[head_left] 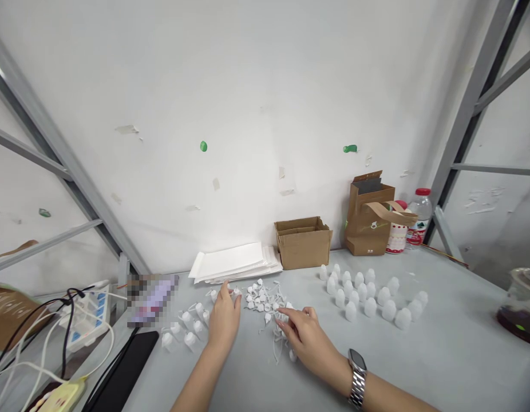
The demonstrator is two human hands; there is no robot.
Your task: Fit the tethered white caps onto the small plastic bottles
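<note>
Against right hand (pixel 310 343), tangled white plastic pieces (pixel 260 301) (thin cords (pixel 277 343) attached).

Bright flat light, soft shadows by hands (pixel 224 323) (pixel 310 343); shelf uprights (pixel 475 109) bowed.

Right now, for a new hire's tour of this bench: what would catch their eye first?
The tangle of small white plastic pieces with stringy tails in the middle of the grey bench stands out first, with the right hand touching it and the left hand at its left edge. To its right stand rows of white bell-shaped caps, and behind them a brown paper bag.
</note>
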